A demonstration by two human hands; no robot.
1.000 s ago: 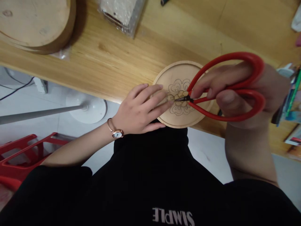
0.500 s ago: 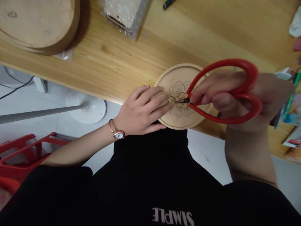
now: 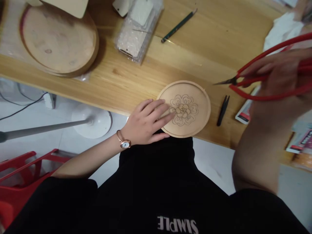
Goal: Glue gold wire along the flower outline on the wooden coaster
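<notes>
A round wooden plate (image 3: pixel 204 112) with a raised rim lies at the table's near edge. A flower is drawn in dark lines on its face, with a darker yellowish centre. My left hand (image 3: pixel 149 122) grips the plate's left side, fingers over the face and thumb along the lower rim. Red-handled scissors (image 3: pixel 263 98) are held in my right hand (image 3: pixel 278 73), off to the right of the plate. Their narrow dark blades point left, apart from the plate. Black tweezers (image 3: pixel 223 110) lie on the table between the plate and my right forearm.
A green pencil (image 3: pixel 179 26) and a plastic-wrapped packet (image 3: pixel 133 40) lie farther back. At the left is a large round wooden tray (image 3: pixel 60 45). White tissue (image 3: pixel 281 27) is behind my right hand. Below the table are a white stand base (image 3: pixel 98 125) and a red stool (image 3: pixel 26 169).
My right hand has lifted the scissors from the flower's centre and carried them right. This uncovers the drawing and the tweezers. My left hand stays on the plate, and the view has shifted.
</notes>
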